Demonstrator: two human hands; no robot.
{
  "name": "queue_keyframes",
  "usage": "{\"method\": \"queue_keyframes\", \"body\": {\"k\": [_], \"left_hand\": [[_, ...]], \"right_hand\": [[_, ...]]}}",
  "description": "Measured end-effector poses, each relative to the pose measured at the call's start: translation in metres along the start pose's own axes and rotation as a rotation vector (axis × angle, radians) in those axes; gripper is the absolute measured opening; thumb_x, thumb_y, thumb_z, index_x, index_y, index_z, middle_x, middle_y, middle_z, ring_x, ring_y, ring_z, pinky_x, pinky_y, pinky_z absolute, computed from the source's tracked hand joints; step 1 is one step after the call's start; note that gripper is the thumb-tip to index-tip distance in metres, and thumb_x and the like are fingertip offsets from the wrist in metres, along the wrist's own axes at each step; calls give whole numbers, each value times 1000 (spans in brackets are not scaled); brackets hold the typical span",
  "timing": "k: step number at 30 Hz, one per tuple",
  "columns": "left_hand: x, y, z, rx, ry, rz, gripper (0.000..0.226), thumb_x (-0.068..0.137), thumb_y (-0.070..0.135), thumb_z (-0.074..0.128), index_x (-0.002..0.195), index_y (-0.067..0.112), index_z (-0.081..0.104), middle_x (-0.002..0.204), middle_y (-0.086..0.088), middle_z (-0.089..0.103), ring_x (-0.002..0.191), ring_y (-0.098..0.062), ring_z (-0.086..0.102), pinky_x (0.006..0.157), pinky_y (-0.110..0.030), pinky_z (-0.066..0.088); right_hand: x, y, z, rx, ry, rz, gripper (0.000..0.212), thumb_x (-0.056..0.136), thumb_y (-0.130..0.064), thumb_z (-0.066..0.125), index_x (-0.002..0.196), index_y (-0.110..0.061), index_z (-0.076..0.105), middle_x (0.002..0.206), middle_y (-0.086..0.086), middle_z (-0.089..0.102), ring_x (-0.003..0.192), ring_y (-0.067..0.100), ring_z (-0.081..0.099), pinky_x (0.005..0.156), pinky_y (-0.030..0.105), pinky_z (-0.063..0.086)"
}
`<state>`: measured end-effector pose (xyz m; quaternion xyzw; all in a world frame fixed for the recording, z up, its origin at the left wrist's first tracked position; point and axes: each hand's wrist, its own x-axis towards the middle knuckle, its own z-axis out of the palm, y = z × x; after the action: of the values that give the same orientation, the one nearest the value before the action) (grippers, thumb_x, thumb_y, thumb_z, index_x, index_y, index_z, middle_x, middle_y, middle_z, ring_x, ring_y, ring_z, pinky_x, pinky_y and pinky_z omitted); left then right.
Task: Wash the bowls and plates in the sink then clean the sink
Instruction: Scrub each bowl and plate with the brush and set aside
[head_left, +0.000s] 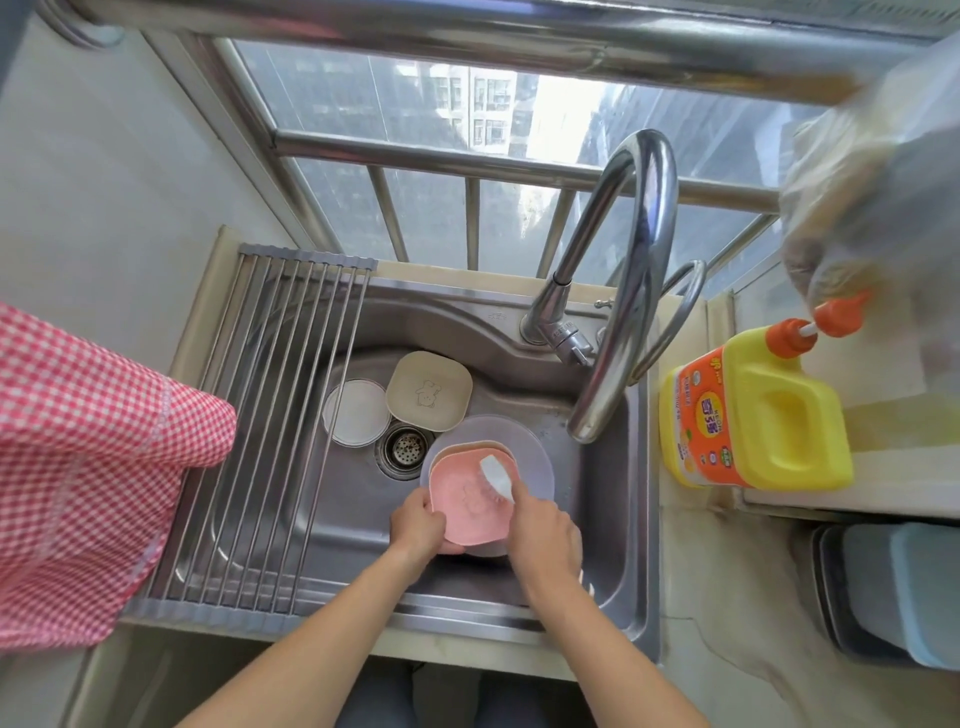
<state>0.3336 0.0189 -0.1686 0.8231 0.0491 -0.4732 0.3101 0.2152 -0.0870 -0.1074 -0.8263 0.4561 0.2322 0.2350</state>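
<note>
Two bare hands work over the stainless steel sink (613, 519), near its front-right part. The left hand (418, 525) grips the left edge of the pink square plastic plate (467, 499), thumb on top and fingers curled under, so the plate sticks out to the right of the grip, w/ its face up. The right hand (543, 532) is closed around the handle of the white dish brush (496, 475); the brush head comes out above the fist and lies on the plate's upper right corner. Under the pink plate sits a beige square plate, only its rim visible, and below that a translucent round plate (535, 457). Further back in the basin, apart from the hands, lie a beige square plate w/ a small animal drawing (428, 389) and, touching its left side, a white round plate (356, 411). The round metal drain strainer (408, 446) is between these and the stack. A curved chrome faucet (631, 291) arches over the right side; a roll-up metal drying rack (260, 431) covers the left part. On the counter at right stands a yellow detergent bottle w/ orange pump (753, 410). A red-white checked cloth (88, 467) hangs at left.
</note>
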Motion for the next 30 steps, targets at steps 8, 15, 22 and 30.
{"method": "queue_keyframes", "body": {"k": [8, 15, 22, 30], "left_hand": [[7, 1, -3, 35, 19, 82, 30, 81, -6, 41, 85, 17, 60, 95, -10, 65, 85, -34, 68, 57, -46, 62], [14, -4, -8, 86, -3, 116, 20, 81, -3, 44, 93, 7, 57, 94, -18, 60, 74, -34, 70, 50, -40, 61], [49, -31, 0, 116, -7, 126, 22, 73, 7, 45, 83, 23, 57, 86, -8, 60, 83, -39, 67, 59, -49, 62], [33, -17, -6, 106, -17, 152, 16, 78, 4, 48, 85, 15, 58, 86, -10, 63, 83, -37, 68, 55, -45, 62]], "right_hand": [[-19, 4, 0, 35, -117, -97, 20, 98, -14, 44, 113, -25, 50, 99, 11, 66, 94, 38, 63, 72, 37, 44], [12, 18, 10, 49, 73, -116, 47, 100, -18, 39, 141, -41, 33, 90, 11, 68, 85, 40, 66, 66, 42, 47], [6, 29, 15, 46, 69, -183, 13, 101, -26, 42, 112, -29, 47, 86, 9, 67, 80, 41, 63, 60, 40, 41], [-2, 19, 17, 36, 55, -239, 14, 101, -37, 42, 109, -28, 49, 86, 7, 68, 81, 40, 64, 61, 38, 40]]}}
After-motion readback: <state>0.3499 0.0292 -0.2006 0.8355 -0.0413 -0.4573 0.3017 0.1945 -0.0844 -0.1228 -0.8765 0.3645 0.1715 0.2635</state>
